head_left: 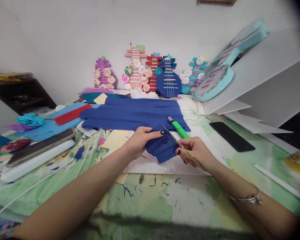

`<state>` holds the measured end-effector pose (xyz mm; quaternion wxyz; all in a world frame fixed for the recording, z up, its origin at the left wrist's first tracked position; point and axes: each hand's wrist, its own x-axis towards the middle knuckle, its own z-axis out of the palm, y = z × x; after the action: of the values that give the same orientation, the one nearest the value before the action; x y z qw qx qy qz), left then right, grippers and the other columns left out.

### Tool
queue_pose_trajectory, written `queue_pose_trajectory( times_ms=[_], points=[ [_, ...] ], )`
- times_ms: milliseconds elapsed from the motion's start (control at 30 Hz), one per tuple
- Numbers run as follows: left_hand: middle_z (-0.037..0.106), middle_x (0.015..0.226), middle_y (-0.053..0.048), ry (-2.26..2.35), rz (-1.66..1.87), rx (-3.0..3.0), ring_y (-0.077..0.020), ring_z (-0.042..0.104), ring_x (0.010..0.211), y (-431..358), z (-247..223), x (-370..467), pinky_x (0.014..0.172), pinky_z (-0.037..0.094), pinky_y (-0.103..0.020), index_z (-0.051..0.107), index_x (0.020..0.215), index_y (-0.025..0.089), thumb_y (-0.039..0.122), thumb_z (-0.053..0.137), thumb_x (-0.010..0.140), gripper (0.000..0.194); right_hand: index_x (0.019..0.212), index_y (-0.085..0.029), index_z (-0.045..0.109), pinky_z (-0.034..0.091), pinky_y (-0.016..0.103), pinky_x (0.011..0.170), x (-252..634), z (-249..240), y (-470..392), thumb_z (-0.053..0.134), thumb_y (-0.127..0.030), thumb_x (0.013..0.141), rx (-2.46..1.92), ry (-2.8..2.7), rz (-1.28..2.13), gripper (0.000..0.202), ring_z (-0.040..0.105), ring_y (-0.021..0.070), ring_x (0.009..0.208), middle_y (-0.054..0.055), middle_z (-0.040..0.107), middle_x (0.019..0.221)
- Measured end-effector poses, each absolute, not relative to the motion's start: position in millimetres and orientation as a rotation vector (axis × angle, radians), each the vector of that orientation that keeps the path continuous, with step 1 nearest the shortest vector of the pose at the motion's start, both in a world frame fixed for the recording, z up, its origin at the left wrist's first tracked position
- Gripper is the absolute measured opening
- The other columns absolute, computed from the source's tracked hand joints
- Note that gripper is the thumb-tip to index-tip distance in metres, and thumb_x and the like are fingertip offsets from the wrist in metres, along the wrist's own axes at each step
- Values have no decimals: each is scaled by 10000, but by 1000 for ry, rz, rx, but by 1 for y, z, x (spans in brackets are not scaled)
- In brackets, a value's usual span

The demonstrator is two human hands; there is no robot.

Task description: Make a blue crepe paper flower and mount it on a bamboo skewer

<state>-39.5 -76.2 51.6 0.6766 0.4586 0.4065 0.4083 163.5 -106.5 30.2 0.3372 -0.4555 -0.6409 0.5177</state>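
1. Head view: the left hand (140,141) grasps a small blue piece (162,150) at its upper left edge, thumb pressed on top.
2. The right hand (196,153) grips a pair of scissors (192,158), their blades pointing up and to the left over the blue piece; whether they are biting into it, I cannot tell.
3. The blue piece is held between the two hands, above a white board (150,169) on the green patterned tablecloth (190,206).
4. A green-bodied tool (180,129) lies just beyond the right hand, its tip over the wide blue sheets (135,111) spread behind.
5. Thin blue scraps (127,191) dot the cloth in front of the board.
6. To the right lies a black slab (231,136), apart from the right hand.
7. Along the wall stand decorated instrument models, among them a round-bodied blue one (169,83).
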Motion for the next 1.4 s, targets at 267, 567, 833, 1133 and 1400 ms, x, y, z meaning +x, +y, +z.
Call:
queue_pose_trajectory(
  times_ms=[267, 567, 833, 1133, 1400],
  points=[
    [655, 620, -43, 903, 913, 1028, -112, 572, 529, -76, 50, -41, 509, 411, -220, 681, 684, 95, 248, 772, 619, 190, 623, -175, 575, 207, 205, 264, 164, 30, -106, 722, -441, 680, -1199, -1680, 1347, 310, 332, 56, 265, -22, 502, 403],
    [649, 606, -40, 903, 903, 1030, -110, 563, 519, -75, 51, -40, 509, 408, -225, 678, 680, 102, 258, 767, 633, 185, 609, -179, 581, 208, 213, 240, 164, 29, -106, 721, -422, 685, -1217, -1673, 1351, 291, 350, 66, 247, -13, 522, 397],
    [665, 651, -50, 895, 916, 1021, -118, 577, 563, -74, 50, -41, 548, 416, -233, 692, 698, 98, 256, 777, 625, 195, 568, -180, 529, 207, 194, 242, 164, 29, -105, 722, -425, 689, -1229, -1643, 1353, 334, 356, 61, 245, -17, 515, 387],
    [670, 683, -43, 873, 915, 1108, -119, 583, 572, -73, 46, -39, 555, 432, -226, 682, 757, 110, 284, 751, 671, 206, 879, -163, 635, 226, 178, 252, 161, 34, -104, 721, -355, 686, -1255, -1481, 1342, 285, 321, 56, 241, -62, 466, 341],
    [677, 741, -47, 820, 867, 1172, -129, 588, 638, -74, 36, -35, 641, 448, -248, 683, 810, 111, 288, 774, 644, 259, 704, -156, 583, 236, 167, 250, 158, 33, -103, 641, -271, 727, -1275, -1508, 1327, 131, 317, 41, 241, -65, 449, 350]
  ],
)
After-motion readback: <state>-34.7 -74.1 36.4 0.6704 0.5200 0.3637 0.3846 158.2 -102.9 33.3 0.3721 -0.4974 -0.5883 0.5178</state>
